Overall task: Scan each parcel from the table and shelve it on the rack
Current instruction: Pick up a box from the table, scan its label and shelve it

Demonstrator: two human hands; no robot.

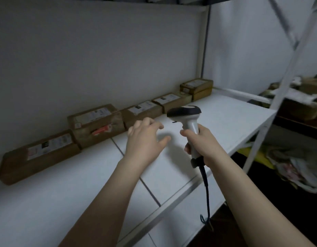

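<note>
Parcel storeroom, white rack, labelled cardboard parcels, scanner

A white wall stands behind, and crumpled wrappings lie by something yellow low at right.

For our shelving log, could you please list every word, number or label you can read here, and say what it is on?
No text is legible.
Label on the leftmost parcel: blurred.
Label and red sticker on the second parcel: blurred.
Labels on the third parcel, fourth parcel and stacked parcels: too small, blurred.
On the scanner: no marking shows.
</note>
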